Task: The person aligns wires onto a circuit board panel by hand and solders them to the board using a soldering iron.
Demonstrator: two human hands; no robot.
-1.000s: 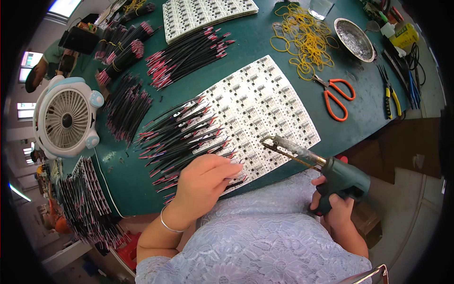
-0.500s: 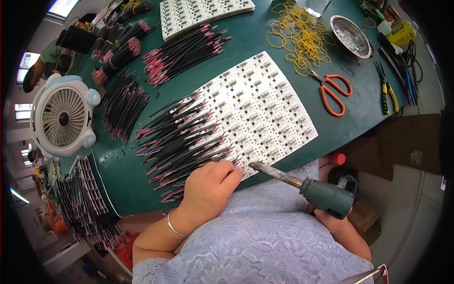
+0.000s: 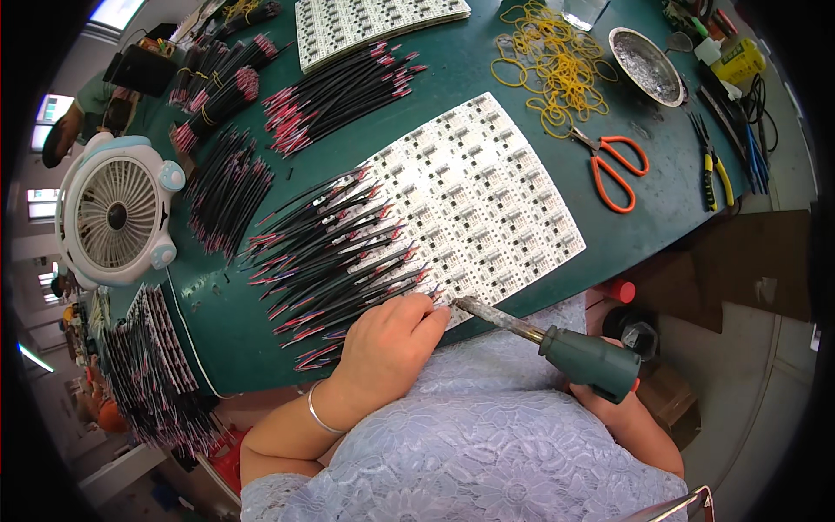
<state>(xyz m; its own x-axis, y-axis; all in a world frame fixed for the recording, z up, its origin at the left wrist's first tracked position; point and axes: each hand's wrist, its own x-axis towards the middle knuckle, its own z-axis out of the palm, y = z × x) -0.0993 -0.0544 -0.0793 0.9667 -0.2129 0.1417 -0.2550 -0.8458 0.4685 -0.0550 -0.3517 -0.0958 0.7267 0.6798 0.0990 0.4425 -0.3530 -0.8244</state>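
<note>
A white panel of small circuit boards [image 3: 496, 187] lies at a slant on the green table. Rows of black wires with red ends [image 3: 335, 248] stick out over its left part. My left hand [image 3: 383, 348] is closed at the panel's near edge, thumb and forefinger pinching a wire whose end barely shows. In my right hand [image 3: 602, 404] is a soldering iron [image 3: 591, 361] with a dark green handle, gripped from below; that hand is partly hidden by the handle. The iron's tip meets the panel just right of my left fingertips.
Wire bundles [image 3: 339, 96] and a stack of panels [image 3: 374, 26] lie behind. Yellow rubber bands [image 3: 557, 65], a metal dish [image 3: 645, 67], orange-handled scissors [image 3: 616, 170] and yellow-handled pliers [image 3: 713, 165] are at the right. A fan [image 3: 116, 213] stands left, near hanging wired panels [image 3: 156, 365].
The soldering iron and my right hand have shifted slightly left, bringing the tip closer to my left fingertips. My left hand stays nearly in place.
</note>
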